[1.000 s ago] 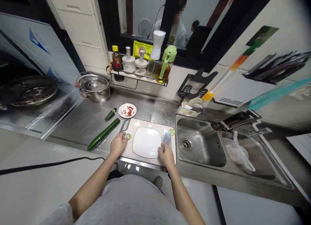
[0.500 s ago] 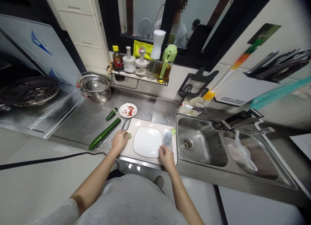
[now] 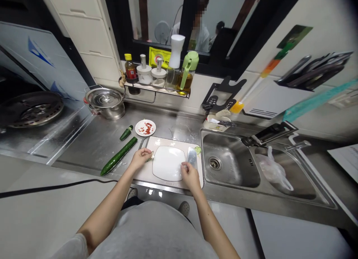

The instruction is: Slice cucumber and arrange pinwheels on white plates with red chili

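Note:
A white squarish plate (image 3: 168, 162) rests on the pale cutting board (image 3: 145, 175), with nothing lying on it. My left hand (image 3: 141, 159) pinches a thin cucumber slice (image 3: 152, 155) just off the plate's left edge. My right hand (image 3: 190, 177) is closed, fingertips at the plate's right edge; I cannot make out what is between them. Beside it lies a cleaver (image 3: 192, 156), blade flat on the board, its handle hidden by that hand. More cucumber slices (image 3: 198, 150) lie at the board's upper right corner.
Left of the board lie a long cucumber (image 3: 119, 156) and a short cut piece (image 3: 126, 133). A small plate (image 3: 145, 128) holds chopped red bits. A lidded steel pot (image 3: 107, 102) stands behind. To the right is a sink (image 3: 232, 165); a condiment rack (image 3: 159, 88) hangs above.
My left hand has lifted a cucumber slice from the board and moved right toward the plate. My right hand has slid slightly up along the plate's right edge.

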Motion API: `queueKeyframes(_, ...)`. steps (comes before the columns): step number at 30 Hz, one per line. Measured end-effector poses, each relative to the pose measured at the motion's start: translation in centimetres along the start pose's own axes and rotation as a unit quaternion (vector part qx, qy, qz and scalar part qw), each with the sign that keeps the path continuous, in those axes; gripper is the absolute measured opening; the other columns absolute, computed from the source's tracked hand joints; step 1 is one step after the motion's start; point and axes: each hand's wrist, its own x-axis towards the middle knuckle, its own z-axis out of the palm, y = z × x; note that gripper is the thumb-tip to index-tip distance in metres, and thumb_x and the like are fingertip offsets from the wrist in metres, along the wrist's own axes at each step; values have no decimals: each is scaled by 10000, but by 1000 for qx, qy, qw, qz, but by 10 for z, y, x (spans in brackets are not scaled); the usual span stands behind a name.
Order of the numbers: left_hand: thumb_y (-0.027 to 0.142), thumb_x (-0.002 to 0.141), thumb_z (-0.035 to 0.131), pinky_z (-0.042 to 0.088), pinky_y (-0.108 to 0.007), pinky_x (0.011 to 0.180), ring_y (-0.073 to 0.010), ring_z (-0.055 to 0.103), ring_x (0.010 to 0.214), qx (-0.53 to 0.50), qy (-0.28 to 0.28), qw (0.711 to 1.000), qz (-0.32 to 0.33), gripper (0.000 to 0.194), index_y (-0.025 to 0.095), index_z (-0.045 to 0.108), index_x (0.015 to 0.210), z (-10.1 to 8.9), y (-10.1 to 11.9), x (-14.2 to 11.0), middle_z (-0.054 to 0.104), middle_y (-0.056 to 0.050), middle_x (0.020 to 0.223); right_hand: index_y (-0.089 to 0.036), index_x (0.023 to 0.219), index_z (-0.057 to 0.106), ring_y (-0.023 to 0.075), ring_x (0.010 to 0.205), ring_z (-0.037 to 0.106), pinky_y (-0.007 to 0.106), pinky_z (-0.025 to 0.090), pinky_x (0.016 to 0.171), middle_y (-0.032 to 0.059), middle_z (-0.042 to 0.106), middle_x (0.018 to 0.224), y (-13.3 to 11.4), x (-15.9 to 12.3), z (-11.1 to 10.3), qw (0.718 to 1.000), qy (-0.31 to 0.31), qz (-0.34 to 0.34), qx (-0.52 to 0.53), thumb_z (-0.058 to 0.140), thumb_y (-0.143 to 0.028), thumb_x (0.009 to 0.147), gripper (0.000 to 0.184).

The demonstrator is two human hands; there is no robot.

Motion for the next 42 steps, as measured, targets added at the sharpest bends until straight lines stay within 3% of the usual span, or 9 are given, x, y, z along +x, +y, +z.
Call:
queueKeyframes(4,393,592,764,445,-245,647,-125,590,649,-59,-81,995,-8,351,143,660,815,6,28,-14,680,-30,716,-175,1031,671,148,669,557,258,426,673,21,642,762,-35,10,0,993,-16,-57,101,523,-363,813,323)
queueKeyframes(8,394,623,765,477,-276,736,-155,623,748,-47,-146,988,19,349,147,684,857,12,50,-24,703,-54,808,-208,1077,656,172,928,586,247,448,699,60,663,1052,-66,18,2,973,-61,-131,178,552,-348,821,310)
queueKeyframes(12,403,656,748,483,-279,747,-144,615,724,-11,-177,983,48,337,152,658,864,17,60,-28,672,-24,744,-204,919,670,184,988,578,272,450,768,50,670,997,-81,20,3,967,-92,-153,180,576,-338,827,189)
queueKeyframes(16,413,675,732,469,-261,716,-134,611,700,-5,-187,980,62,352,161,616,893,20,62,-29,644,-2,701,-185,805,627,156,849,596,288,452,792,21,670,865,-82,22,5,962,-106,-126,219,586,-317,803,139)
queueKeyframes(25,348,713,698,432,-235,671,-114,571,660,34,-192,976,99,295,152,606,914,24,54,-24,620,1,700,-173,722,589,96,567,515,216,422,571,-35,570,594,-77,25,9,938,-169,-48,300,626,-298,740,131)
queueKeyframes(33,325,746,644,422,-241,683,-128,569,697,174,-105,967,155,252,188,647,958,31,57,-36,667,-6,784,-181,710,562,78,422,462,175,331,394,-52,541,497,-81,25,8,918,-196,83,335,586,-259,713,82)
queueKeyframes(36,405,746,643,406,-228,624,-116,547,633,104,-67,986,112,290,175,631,922,38,50,-42,644,0,704,-177,715,569,78,430,472,172,333,393,-48,552,506,-81,27,7,909,-189,89,361,584,-255,692,83)
queueKeyframes(39,534,762,602,328,-202,490,-80,455,474,-15,-91,996,8,401,155,595,896,46,45,-47,594,18,575,-172,709,573,77,451,482,168,330,400,-45,555,514,-82,27,4,909,-185,72,366,600,-257,668,98)
queueKeyframes(42,619,745,589,207,-179,410,-55,379,389,-94,-121,984,-91,516,151,588,965,50,47,-50,573,29,535,-174,700,569,76,465,480,167,325,414,-50,542,509,-82,27,0,915,-180,43,359,616,-276,666,117)
